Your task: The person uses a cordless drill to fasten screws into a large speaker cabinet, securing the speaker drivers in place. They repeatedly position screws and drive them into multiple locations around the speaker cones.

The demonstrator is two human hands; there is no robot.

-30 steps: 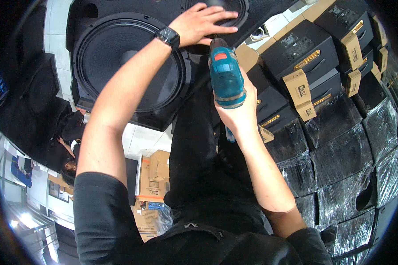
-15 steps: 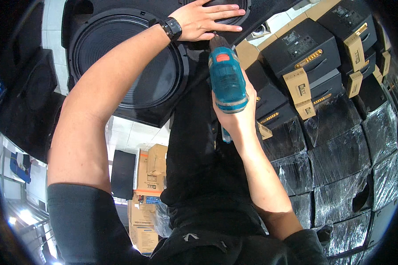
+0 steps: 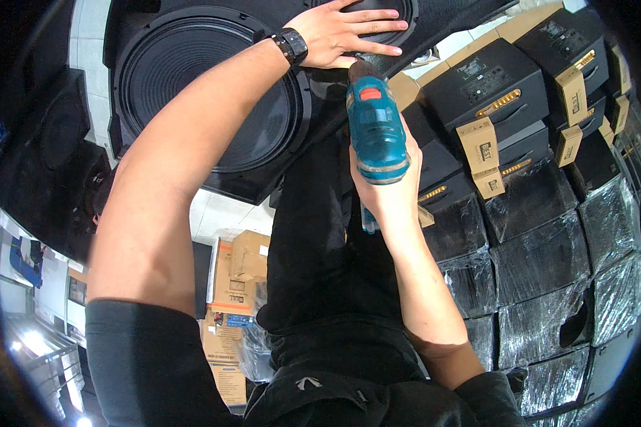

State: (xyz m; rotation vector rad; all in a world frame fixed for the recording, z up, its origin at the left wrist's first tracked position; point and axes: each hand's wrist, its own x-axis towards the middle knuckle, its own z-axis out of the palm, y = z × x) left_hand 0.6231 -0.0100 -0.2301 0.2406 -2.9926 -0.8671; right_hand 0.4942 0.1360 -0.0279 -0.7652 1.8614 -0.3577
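The left hand [image 3: 342, 35] covers part of the small cone [image 3: 379, 38], which the far edge cuts off; the left forearm [image 3: 196, 132] hides part of the large cone [image 3: 178, 57]. The drill [image 3: 377, 132], its tip too small to tell, hides much of the right hand [image 3: 392, 195].

The drill [image 3: 379, 135] is teal with a red switch [image 3: 370, 93]; the speaker [image 3: 185, 67] is black, ringed concentrically, the carton [image 3: 248, 257] brown, the floor [image 3: 224, 218] white.

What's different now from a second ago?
The left elbow swung outward to the left. The left hand and drill shifted slightly right in the picture. Nothing was picked up or let go: the right hand still grips the drill, and the left hand stays spread over the small speaker.
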